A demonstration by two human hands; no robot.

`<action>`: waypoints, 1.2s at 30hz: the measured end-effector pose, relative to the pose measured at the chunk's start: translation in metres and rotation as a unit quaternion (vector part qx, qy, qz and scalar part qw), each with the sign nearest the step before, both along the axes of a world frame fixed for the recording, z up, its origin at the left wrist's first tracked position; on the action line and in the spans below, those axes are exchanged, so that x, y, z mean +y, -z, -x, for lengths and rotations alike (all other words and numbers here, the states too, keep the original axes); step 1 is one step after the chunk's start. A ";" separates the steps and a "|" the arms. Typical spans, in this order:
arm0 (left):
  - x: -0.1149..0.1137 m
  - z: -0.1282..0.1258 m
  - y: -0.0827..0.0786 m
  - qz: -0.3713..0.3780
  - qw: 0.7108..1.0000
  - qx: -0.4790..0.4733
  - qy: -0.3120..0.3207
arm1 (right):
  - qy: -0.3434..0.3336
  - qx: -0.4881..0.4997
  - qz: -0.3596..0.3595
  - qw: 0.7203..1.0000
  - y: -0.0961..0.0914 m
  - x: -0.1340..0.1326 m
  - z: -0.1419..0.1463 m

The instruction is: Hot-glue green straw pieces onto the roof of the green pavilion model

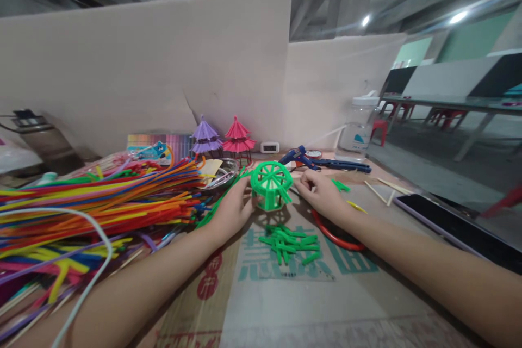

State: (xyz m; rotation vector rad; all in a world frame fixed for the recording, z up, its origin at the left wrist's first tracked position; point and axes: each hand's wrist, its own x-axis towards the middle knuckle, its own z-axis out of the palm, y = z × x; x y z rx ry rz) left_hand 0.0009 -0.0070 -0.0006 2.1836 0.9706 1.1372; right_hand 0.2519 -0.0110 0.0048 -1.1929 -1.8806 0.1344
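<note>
A small green pavilion model (271,184) made of pipe cleaners stands on the cardboard sheet (281,293). My left hand (232,207) rests against its left side, fingers curled round the base and roof edge. My right hand (322,193) sits just right of it, fingers pinched together near the roof rim; what they pinch is too small to name. A pile of short green cut pieces (289,242) lies in front of the model.
A big heap of coloured pipe cleaners (93,201) fills the left. A purple model (205,138) and a pink model (237,137) stand behind. A blue glue gun (322,162), red ring (334,236), wooden sticks (383,189), phone (457,223) and plastic jar (361,122) lie right.
</note>
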 end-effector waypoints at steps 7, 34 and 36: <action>0.013 0.003 0.008 0.020 0.997 0.038 -0.062 | 0.003 -0.034 -0.003 0.999 0.008 0.005 0.003; 0.001 -0.001 -0.002 -0.037 0.995 0.080 -0.042 | -0.072 -0.224 -0.259 0.937 -0.003 -0.019 0.009; 0.001 -0.001 -0.002 -0.038 0.995 0.083 -0.043 | -0.073 -0.225 -0.256 0.937 -0.003 -0.020 0.009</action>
